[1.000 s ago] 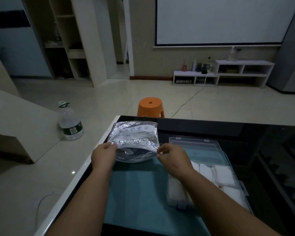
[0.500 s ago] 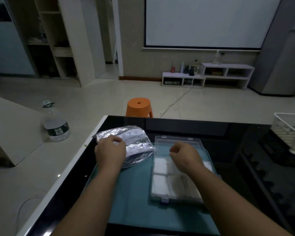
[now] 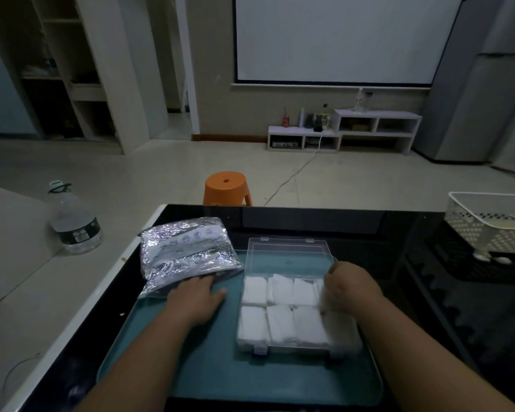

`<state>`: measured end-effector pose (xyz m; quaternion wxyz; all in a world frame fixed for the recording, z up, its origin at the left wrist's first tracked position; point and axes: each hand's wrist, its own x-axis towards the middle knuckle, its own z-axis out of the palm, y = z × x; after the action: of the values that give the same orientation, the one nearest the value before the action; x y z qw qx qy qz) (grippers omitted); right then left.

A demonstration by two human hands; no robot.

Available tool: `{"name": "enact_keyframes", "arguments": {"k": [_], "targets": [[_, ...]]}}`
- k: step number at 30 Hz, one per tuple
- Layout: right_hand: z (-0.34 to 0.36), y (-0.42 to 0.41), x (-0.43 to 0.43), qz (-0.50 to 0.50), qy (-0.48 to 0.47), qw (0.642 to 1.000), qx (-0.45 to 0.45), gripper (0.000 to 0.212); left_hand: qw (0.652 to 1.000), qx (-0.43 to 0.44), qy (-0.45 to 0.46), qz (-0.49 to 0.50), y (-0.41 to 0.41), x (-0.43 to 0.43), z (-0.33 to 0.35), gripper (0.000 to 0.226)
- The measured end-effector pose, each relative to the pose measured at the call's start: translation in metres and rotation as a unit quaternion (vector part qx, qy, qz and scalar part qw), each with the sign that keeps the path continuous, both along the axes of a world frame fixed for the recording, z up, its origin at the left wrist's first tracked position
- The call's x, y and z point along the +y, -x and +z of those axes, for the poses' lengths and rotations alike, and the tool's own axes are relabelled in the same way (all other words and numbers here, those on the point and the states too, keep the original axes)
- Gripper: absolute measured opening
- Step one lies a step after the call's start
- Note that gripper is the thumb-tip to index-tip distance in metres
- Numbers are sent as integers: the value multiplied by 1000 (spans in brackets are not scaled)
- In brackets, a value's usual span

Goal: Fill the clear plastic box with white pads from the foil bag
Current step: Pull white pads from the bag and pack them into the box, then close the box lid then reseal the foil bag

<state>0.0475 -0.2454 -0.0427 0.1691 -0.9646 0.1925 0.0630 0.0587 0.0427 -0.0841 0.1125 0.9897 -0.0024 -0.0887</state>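
Silver foil bag [image 3: 188, 251] lies flat at the far left corner of the teal mat [image 3: 220, 367], partly hanging over onto the black table [image 3: 309, 221]. Its near edge is under the fingertips of the left hand [image 3: 195, 298]. That hand is flat, palm down, fingers straight, gripping nothing.

Clear plastic box [image 3: 298, 347] sits on the right half of the mat, just beside the bag but apart from it. Its lid [image 3: 289, 254] is flipped open and lies flat toward the table's far edge. White pads [image 3: 280, 322] fill the box in two rows, packed side by side and touching.

Right hand [image 3: 351, 289] is over the right end of the box, on the far row of pads, fingers pointing down. Cannot tell if it holds a pad; the fingers are hidden behind the hand.

White basket [image 3: 488, 224] is at the table's right edge. Orange stool [image 3: 226, 187] stands past the far edge. Water bottle [image 3: 75, 224] is on the floor, left of the table.
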Motion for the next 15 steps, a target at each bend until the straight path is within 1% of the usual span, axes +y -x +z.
{"name": "enact_keyframes", "arguments": {"k": [2, 4, 6, 8, 10, 12, 13, 15], "targets": [[-1, -2, 3, 7, -15, 1000, -2, 24, 999, 6, -31, 15, -2, 5, -2, 64], [1, -1, 9, 4, -15, 1000, -5, 19, 998, 6, -42, 42, -3, 7, -4, 65], [-1, 0, 14, 5, -12, 1000, -14, 20, 996, 4, -44, 74, -1, 7, -4, 64], [-4, 0, 20, 2, -22, 1000, -17, 21, 995, -16, -41, 87, 0, 7, -4, 62], [-3, 0, 24, 2, -30, 999, -14, 22, 994, -68, -35, 78, 2, 4, -2, 55], [-4, -2, 26, 0, -49, 999, -11, 23, 989, -133, -19, 67, 5, -3, 5, 44], [-5, -2, 26, 1, -61, 998, -13, 23, 986, -151, 0, 67, 7, -7, 10, 38], [-4, -2, 28, -1, -81, 997, -17, 24, 982, -151, 78, 82, 10, -17, 20, 32]]}}
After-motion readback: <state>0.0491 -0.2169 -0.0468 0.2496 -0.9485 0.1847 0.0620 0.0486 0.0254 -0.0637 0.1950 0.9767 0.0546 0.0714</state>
